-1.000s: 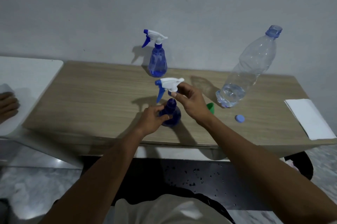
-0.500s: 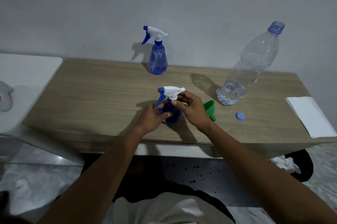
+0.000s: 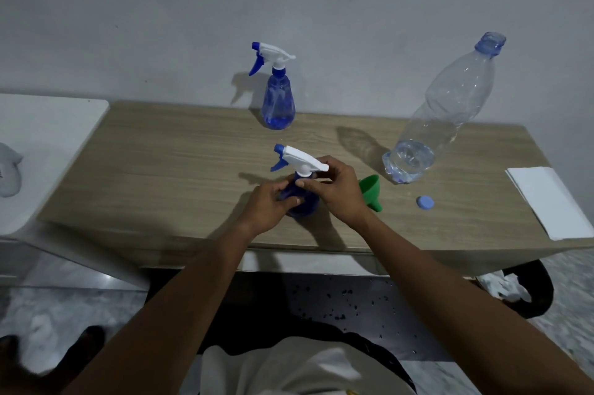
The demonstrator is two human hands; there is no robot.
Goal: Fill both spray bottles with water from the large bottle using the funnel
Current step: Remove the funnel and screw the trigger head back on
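A blue spray bottle (image 3: 302,203) stands near the table's front edge. My left hand (image 3: 268,203) grips its body. My right hand (image 3: 334,190) pinches the collar of its white spray head (image 3: 299,158), which sits on the neck. A second blue spray bottle (image 3: 278,102) with its head on stands upright at the back by the wall. The green funnel (image 3: 371,192) lies on its side just right of my right hand. The large clear bottle (image 3: 440,115) stands uncapped at the right, with a little water at the bottom. Its blue cap (image 3: 425,202) lies on the table.
The wooden table (image 3: 180,169) stands against a grey wall. A folded white paper towel (image 3: 553,201) lies at the right end. A white surface (image 3: 48,144) adjoins the table on the left with a pale object (image 3: 8,174) on it. A dark bin (image 3: 527,291) sits below right.
The white spray head, lifted above the near bottle a second ago, has come down onto its neck. My left hand kept its hold on the bottle's body.
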